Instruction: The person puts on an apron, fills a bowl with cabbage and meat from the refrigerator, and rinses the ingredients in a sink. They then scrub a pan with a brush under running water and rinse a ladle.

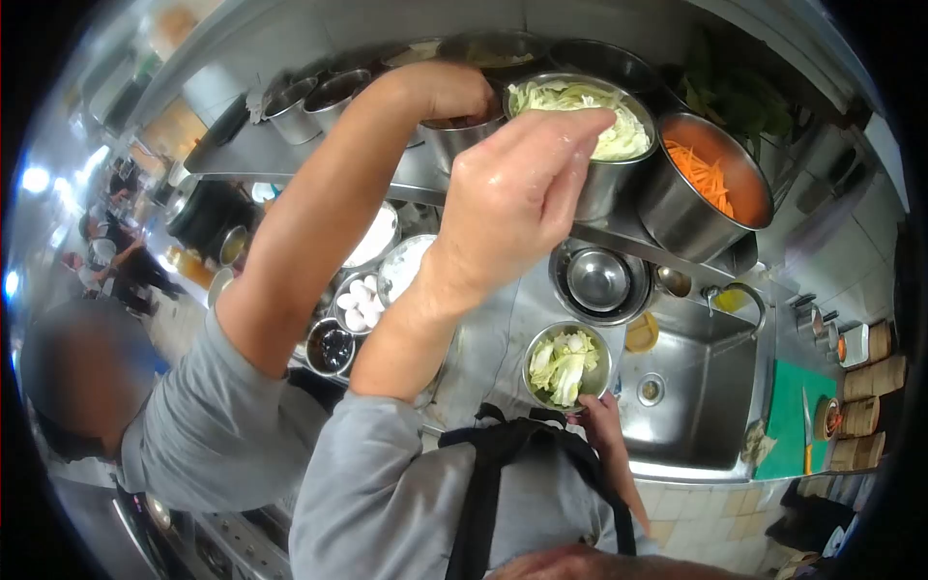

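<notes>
My left hand is raised over the near side of a metal pot of shredded cabbage. Its fingers are bent and pressed together, and whatever they hold is hidden. Lower down, my right hand grips the rim of a metal bowl with pale green leaf pieces in it. A pot of orange shreds stands right of the cabbage pot.
At left, a co-worker in grey reaches across with a hand in another pot. Bowls of white eggs and dark food sit below that arm. Nested bowls, a sink and a green board with a knife are rightward.
</notes>
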`<control>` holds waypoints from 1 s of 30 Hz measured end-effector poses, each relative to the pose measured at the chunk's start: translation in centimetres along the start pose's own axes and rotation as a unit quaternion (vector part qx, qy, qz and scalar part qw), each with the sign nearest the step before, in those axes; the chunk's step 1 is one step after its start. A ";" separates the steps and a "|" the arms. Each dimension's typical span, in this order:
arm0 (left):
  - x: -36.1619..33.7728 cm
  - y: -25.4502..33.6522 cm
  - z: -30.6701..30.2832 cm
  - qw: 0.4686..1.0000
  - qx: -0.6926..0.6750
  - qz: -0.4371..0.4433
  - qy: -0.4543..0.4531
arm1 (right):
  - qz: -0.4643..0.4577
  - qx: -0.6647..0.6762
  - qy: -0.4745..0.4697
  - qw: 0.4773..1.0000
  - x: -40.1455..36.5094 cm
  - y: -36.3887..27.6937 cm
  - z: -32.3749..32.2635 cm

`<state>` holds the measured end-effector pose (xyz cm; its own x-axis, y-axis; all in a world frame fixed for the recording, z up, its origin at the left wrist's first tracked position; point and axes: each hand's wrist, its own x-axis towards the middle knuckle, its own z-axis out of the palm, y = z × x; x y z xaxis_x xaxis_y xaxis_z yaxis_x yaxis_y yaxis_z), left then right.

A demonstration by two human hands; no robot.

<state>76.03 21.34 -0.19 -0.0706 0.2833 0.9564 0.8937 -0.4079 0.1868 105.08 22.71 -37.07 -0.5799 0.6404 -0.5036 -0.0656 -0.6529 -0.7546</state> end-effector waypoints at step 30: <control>9.6 -27.1 -8.2 0.903 0.323 -0.201 -0.201 | 0.003 -0.002 0.032 0.999 0.6 0.2 -0.3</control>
<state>47.50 28.04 5.79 -0.3973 0.6401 0.6576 0.9122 0.3535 0.2070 104.93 23.10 -37.67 -0.5269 0.6611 -0.5342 -0.0592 -0.6555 -0.7528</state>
